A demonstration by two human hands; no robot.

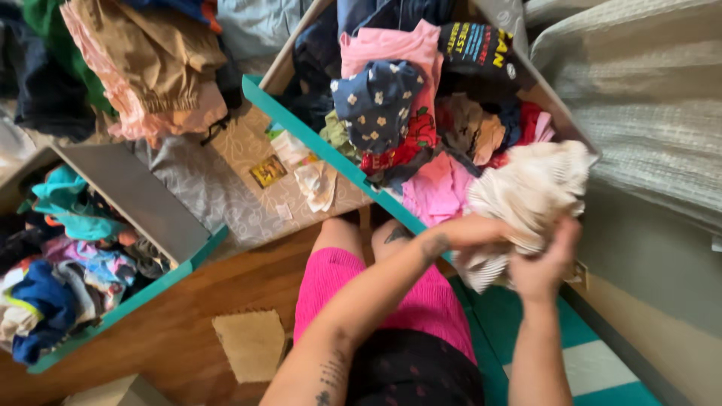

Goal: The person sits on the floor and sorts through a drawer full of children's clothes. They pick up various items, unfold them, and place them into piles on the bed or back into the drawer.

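Note:
Both my hands grip a cream ribbed garment [530,192] bunched over the near right corner of an open teal-fronted drawer [316,135]. My left hand [470,231] holds its lower left side. My right hand [545,259] clutches it from below on the right. The drawer is packed with clothes: a pink top [391,49], a navy floral piece [376,101], a black printed shirt [477,45] and a pink garment [436,188].
A second teal drawer [128,301] full of clothes sits at the left. A clothes pile [143,68] lies at the upper left. A brown cardboard piece [252,342] rests on the wooden floor. A grey-green bedspread [639,98] fills the right. My pink shorts [391,301] show below.

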